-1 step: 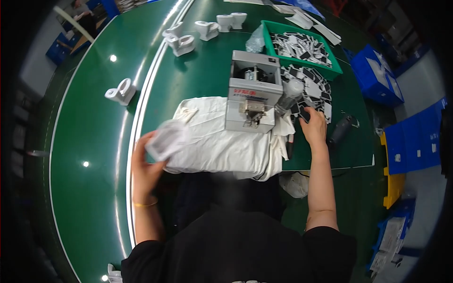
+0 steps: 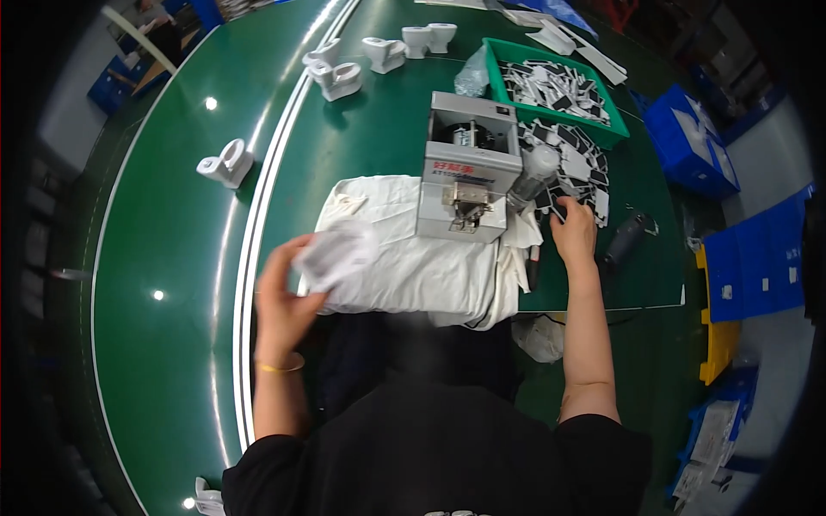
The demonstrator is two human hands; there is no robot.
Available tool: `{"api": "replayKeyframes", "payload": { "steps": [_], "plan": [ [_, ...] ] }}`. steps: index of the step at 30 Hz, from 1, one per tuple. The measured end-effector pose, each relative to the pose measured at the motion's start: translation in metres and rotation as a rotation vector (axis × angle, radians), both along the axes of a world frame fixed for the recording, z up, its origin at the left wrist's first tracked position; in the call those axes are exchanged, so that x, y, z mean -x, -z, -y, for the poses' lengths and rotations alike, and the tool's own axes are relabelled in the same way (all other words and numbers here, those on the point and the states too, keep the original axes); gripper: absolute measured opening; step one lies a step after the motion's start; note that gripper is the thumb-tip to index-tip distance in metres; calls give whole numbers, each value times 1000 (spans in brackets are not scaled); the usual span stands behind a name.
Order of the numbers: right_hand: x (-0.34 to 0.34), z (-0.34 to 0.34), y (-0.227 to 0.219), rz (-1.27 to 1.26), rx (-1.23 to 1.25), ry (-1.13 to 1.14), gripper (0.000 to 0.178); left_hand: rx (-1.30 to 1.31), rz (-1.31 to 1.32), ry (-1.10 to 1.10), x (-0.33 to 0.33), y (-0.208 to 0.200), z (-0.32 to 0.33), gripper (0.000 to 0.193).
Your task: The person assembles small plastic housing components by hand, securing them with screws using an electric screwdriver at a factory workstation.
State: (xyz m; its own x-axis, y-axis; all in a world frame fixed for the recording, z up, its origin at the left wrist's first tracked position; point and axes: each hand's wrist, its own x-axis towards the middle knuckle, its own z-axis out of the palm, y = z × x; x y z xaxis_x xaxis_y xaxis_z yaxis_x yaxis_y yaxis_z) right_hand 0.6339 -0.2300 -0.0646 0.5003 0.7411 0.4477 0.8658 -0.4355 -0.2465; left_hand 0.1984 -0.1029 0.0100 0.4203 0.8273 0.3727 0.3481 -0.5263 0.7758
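In my left hand (image 2: 288, 297) is a white hollow-looking piece (image 2: 340, 254), smeared by motion, held over the left part of a white cloth (image 2: 404, 284). Its shape is too blurred to tell exactly. My right hand (image 2: 578, 232) reaches into a loose pile of flat black-and-white pieces (image 2: 575, 163), thumb and fingers pinched on a dark flat piece (image 2: 557, 206) at the pile's near edge. A grey desktop machine (image 2: 469, 168) stands between the hands on the cloth's far side. Against its right side is a clear bottle (image 2: 538, 170).
A green bin (image 2: 613, 136) full of similar flat pieces stands behind the pile. Several white miniature toilets (image 2: 335, 82) are at the far left, one (image 2: 228, 163) beyond the bright strip. A dark hand tool (image 2: 626, 239) lies right of my right hand, a marker (image 2: 533, 267) left.
My left hand has moved right with the white piece, further over the cloth. My right hand stays at the pile's near edge. The whole view has shifted slightly.
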Motion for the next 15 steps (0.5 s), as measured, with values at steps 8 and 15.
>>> {"api": "replayKeyframes", "payload": {
  "steps": [8,15],
  "plan": [
    [37,8,-46,-287,-100,203,44,-35,293,262,-56,23,27,34],
    [144,22,-99,-990,-700,-405,32,4,240,318,-75,35,42,47]
  ]
}}
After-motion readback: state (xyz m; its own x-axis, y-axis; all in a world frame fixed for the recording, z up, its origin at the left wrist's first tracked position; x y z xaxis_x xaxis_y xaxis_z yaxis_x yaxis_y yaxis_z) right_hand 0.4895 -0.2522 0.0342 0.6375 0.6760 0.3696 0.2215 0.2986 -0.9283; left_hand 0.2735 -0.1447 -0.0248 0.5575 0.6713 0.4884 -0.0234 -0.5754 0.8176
